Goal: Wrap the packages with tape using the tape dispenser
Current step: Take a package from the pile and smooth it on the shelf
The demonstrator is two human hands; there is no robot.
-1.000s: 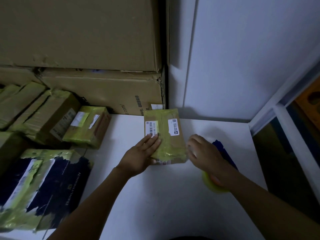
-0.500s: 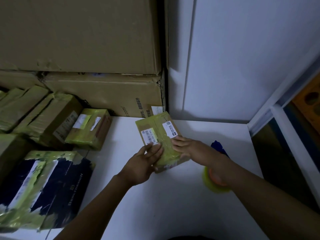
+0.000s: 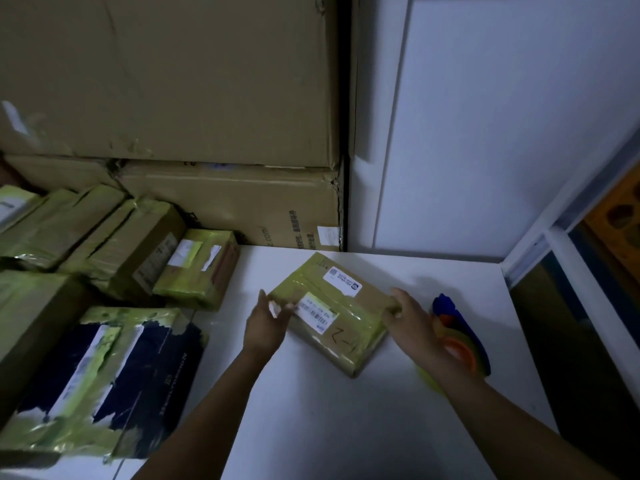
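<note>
Package [image 3: 332, 313] has turned since the earlier frames: it was lengthwise toward the far edge, now it sits diagonal, long axis running far-left to near-right, near the middle of the white tabletop [image 3: 311, 410]. It is a flat rectangular cardboard box, brown, banded with glossy, wrinkled yellow-green tape; two white printed labels on top, handwritten mark on the bare cardboard.

Left hand [image 3: 265, 323]: fingers spread, tips touching the package's left corner, not closed around it. Right hand [image 3: 414, 323]: fingers and thumb clamped on the package's right corner.

Dispenser [image 3: 460, 337] lies just right of the package, toward the tabletop's right edge, partly behind the right wrist: blue plastic body, orange core, translucent yellow tape roll.

Left side of the tabletop: stack of taped boxes [image 3: 114, 244], same shiny yellow-green wrap, creased. Nearest the front-left corner, a dark box [image 3: 114, 382] with ragged tape strips. Large plain cartons [image 3: 173, 98] stand along the far edge, matte, dented corners.
</note>
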